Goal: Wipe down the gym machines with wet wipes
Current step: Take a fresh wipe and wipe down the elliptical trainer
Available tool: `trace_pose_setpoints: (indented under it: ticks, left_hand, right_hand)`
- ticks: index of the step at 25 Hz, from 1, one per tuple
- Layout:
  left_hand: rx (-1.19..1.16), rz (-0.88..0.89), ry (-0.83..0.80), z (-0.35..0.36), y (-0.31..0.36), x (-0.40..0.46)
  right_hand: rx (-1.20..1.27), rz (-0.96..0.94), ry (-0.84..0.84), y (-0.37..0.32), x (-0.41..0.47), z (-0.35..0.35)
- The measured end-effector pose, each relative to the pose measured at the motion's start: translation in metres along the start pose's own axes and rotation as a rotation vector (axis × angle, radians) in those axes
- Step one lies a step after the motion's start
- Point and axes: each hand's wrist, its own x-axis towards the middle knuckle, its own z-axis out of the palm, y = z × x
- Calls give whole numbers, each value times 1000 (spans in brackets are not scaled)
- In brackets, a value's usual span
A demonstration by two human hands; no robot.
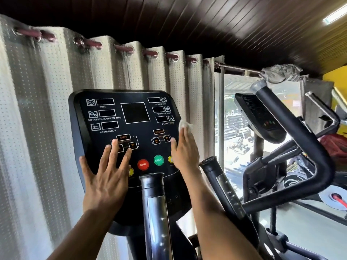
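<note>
Gym machine console (127,132), a black panel with unlit display windows and labels for time, rotational speed, resistance, distance, heart rate and calories, fills the centre of the view before a pale perforated curtain (47,109). A second machine (281,147) stands at right beside a window. Two chrome-and-black handlebars (155,212) rise in the foreground. The left hand (105,177) lies flat on the console's lower left, fingers spread wide, holding nothing. The right hand (185,152) presses a white wet wipe (185,126) with straight fingers against the console's right edge, near the calories label. A red STOP button (143,164) and green START button (158,160) sit between the hands.
</note>
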Motion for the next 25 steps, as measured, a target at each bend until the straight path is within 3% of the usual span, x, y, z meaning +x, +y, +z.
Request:
trace_pose_setpoints:
  ticks: [6, 11, 17, 21, 25]
  left_hand:
    - [4, -12, -36, 0, 1, 0]
    - [1, -2, 8, 2, -1, -2]
    - [-16, -1, 59, 6, -3, -3]
    - [-40, -4, 75, 3, 0, -1]
    - [-51, -31, 36, 0, -1, -1]
  right_hand:
    - [-54, 47, -153, 22, -122, -26]
    - [-66, 109, -53, -16, -28, -2]
    - [97, 172, 4, -73, 88, 11]
    - [97, 126, -45, -82, 102, 10]
    - [149, 96, -19, -42, 40, -7]
